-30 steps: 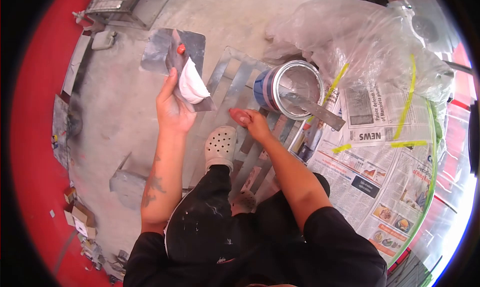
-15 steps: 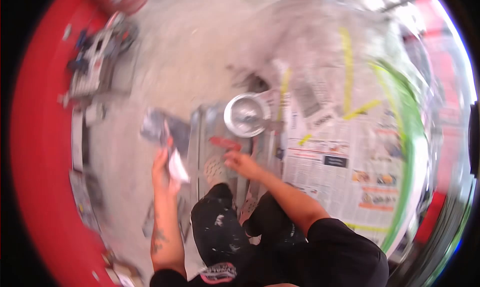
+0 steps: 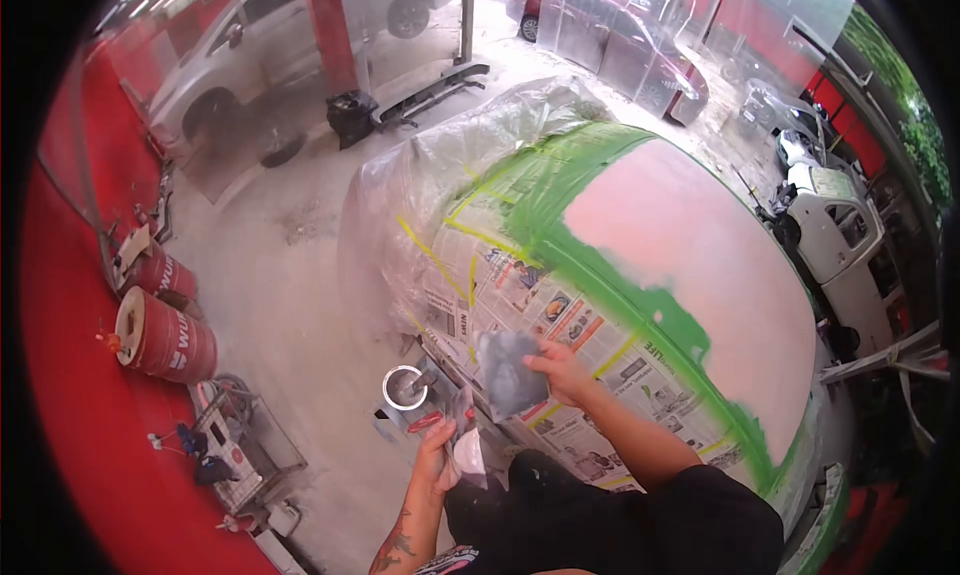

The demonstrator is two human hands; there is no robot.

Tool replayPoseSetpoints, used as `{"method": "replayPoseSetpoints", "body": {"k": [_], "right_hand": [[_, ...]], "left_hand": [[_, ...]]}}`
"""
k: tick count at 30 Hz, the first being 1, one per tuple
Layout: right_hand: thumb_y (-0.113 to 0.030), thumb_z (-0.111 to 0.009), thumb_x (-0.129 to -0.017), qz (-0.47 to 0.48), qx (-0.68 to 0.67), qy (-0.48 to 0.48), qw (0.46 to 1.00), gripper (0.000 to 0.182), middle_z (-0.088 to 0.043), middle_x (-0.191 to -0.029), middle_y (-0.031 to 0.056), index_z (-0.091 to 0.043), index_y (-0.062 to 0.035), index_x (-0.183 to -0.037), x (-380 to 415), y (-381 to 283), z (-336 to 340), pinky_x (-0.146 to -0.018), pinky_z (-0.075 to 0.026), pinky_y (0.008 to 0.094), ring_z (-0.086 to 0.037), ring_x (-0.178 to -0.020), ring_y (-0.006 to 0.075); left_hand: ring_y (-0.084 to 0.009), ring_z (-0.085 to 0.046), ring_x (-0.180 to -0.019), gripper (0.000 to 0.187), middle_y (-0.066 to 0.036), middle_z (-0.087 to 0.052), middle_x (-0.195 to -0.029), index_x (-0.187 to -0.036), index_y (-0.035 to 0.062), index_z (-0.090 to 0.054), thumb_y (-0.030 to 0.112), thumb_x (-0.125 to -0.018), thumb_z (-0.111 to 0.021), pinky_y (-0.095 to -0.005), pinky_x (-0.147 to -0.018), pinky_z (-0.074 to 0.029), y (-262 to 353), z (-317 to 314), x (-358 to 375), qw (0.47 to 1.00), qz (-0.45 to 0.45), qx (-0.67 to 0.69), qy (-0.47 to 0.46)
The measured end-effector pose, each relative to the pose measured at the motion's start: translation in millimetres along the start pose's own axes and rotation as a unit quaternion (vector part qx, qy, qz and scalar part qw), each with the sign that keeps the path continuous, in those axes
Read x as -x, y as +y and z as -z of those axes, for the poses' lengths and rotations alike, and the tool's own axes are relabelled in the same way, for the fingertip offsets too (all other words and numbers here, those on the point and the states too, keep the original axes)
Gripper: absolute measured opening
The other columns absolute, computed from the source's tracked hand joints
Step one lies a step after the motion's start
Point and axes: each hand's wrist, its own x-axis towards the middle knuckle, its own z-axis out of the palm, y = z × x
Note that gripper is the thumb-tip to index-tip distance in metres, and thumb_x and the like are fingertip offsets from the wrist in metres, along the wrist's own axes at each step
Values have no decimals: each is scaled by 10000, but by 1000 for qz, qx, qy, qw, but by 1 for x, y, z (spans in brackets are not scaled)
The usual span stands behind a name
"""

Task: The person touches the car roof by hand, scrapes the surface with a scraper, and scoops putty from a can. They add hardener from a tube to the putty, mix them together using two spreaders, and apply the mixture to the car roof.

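Observation:
My right hand [image 3: 564, 373] pinches the edge of a dark grey, thin square sheet [image 3: 508, 373] and holds it up in front of the newspaper-covered car side. Closed fingers of my left hand [image 3: 434, 457] hold a folded white piece [image 3: 468, 455], perhaps cloth or paper; a see-through, pinkish bit rises above it. Just beyond that hand is a red-handled object [image 3: 425, 422], partly covered. A round metal pot [image 3: 406, 387] with a stick-like tool in it stands farther out, on a low grey stand.
Newspaper [image 3: 585, 315], green-sprayed masking and plastic film [image 3: 385, 205] cover the car around a pale pink panel [image 3: 690, 245]. At left stand red drums [image 3: 165, 340] and a metal cart [image 3: 235, 450]. Other vehicles, including a white car [image 3: 270, 35], are farther back.
My view has lifted and swung toward the car. The dark grey sheet, earlier by my left hand, is now in my right hand. My left hand still holds the white piece.

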Motion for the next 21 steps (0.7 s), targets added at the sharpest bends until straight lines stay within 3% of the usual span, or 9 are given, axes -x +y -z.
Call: {"method": "replayPoseSetpoints", "body": {"k": [1,3,4,8,11,14,19,21], "right_hand": [[-19,-519,-903,40,-81,44,995,332,-629,-1136,64,-536,5,-1235,16,-15,12,-951,-463,332,-599,-1039,161],[32,-481,-857,133,-147,128,972,386,-617,-1162,93,-519,-1,-1239,51,-42,27,-960,-470,379,-602,-1068,220],[30,-482,-831,161,-170,151,960,425,-606,-1185,106,-505,-4,-1254,69,-52,29,-969,-464,407,-596,-1080,247],[-28,-510,-789,212,-279,228,908,485,-576,-1238,134,-485,-11,-1274,125,-53,20,-1002,-437,481,-574,-1120,313],[-78,-521,-800,204,-354,284,868,481,-581,-1235,139,-487,-15,-1276,160,-40,-15,-1021,-421,493,-572,-1126,322],[-98,-513,-813,185,-357,340,850,466,-586,-1231,140,-491,-21,-1272,190,-8,-32,-1028,-415,492,-569,-1133,323],[-112,-471,-849,171,-368,375,833,443,-558,-1277,156,-474,-24,-1284,216,52,-29,-1060,-375,528,-529,-1187,349],[-86,-508,-834,164,-444,383,793,435,-581,-1237,130,-496,-27,-1265,218,55,-33,-1024,-418,479,-555,-1144,318]], "left_hand": [[-263,-600,-1116,384,-131,-606,-1219,-1310,13,-482,137,-947,-500,-399,-970,-478,6,-14,1,999,-32,0,-10],[-263,-651,-999,361,-120,-628,-1166,-1275,47,-501,234,-966,-493,-456,-852,-552,19,-64,2,996,-56,32,70],[-263,-651,-999,361,-120,-628,-1166,-1275,47,-501,234,-966,-493,-456,-852,-552,25,-67,0,996,-54,26,70],[-264,-647,-995,395,-85,-630,-1168,-1288,94,-496,338,-979,-459,-495,-818,-545,51,-93,-1,997,-43,-1,66],[-271,-635,-1007,424,-70,-623,-1178,-1295,112,-493,393,-978,-453,-502,-811,-529,68,-92,0,997,9,-35,72],[-274,-593,-1088,497,-84,-609,-1198,-1294,93,-497,457,-957,-476,-505,-917,-479,75,-101,-2,987,43,-127,92],[-298,-539,-1182,521,-121,-568,-1271,-1326,41,-457,410,-960,-471,-507,-1019,-406,75,-113,-9,996,37,-73,47],[-305,-519,-1214,519,-136,-547,-1305,-1342,24,-439,380,-965,-463,-500,-1045,-387,72,-129,-7,997,46,-59,32]]}}
